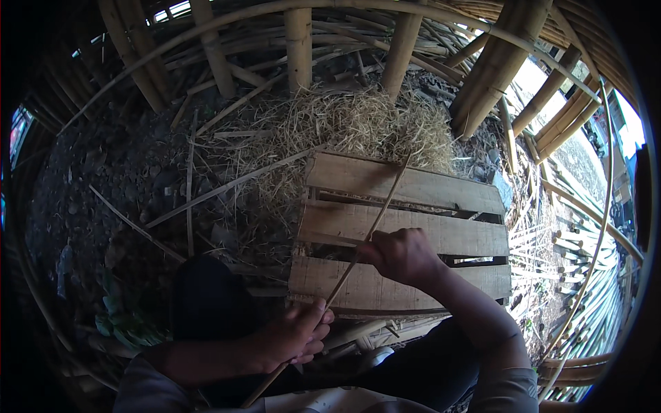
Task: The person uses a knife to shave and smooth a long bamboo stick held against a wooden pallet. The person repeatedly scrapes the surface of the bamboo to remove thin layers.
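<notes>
A long, thin bamboo strip (pixel 383 208) runs slantwise across the view, from the far edge of a slatted wooden crate (pixel 441 235) down to my lap. My left hand (pixel 296 334) is closed round its lower part, just off the crate's near left corner. Farther up, my right hand (pixel 405 256) is in a fist above the slats, with thumb and forefinger pressed against the strip. Whether this fist also holds a small tool is hidden by the fingers. The strip's lower end passes below my left hand toward the bottom edge.
Curly bamboo shavings (pixel 358 127) lie heaped beyond the crate. Thick bamboo posts (pixel 299 51) stand behind them. Loose strips (pixel 231 184) lie on the dark ground at left. Many cut bamboo poles (pixel 585 275) are stacked in sunlight at right. My knees flank the crate's near side.
</notes>
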A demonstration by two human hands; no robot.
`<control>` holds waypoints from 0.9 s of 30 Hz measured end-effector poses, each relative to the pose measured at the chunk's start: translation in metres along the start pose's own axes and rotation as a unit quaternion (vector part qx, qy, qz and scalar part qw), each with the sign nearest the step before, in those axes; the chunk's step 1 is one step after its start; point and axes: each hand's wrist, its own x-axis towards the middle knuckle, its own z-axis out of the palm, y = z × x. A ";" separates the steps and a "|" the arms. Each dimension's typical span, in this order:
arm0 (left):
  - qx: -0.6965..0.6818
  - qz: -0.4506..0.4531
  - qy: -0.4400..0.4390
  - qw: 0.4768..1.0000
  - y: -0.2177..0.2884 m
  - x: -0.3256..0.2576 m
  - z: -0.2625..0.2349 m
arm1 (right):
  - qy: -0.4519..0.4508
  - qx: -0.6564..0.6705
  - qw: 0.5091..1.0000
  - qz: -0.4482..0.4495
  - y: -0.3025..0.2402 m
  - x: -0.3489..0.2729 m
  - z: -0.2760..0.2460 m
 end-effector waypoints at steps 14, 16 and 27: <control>0.011 -0.001 0.004 1.000 0.000 -0.015 -0.001 | -0.039 -0.008 0.997 -0.067 -0.015 -0.015 0.000; 0.008 -0.001 0.002 1.000 -0.001 -0.015 -0.004 | -0.031 -0.005 0.999 -0.036 -0.022 -0.008 0.000; 0.022 0.005 0.007 1.000 -0.002 -0.017 -0.005 | -0.060 0.021 0.993 -0.103 -0.039 -0.011 -0.009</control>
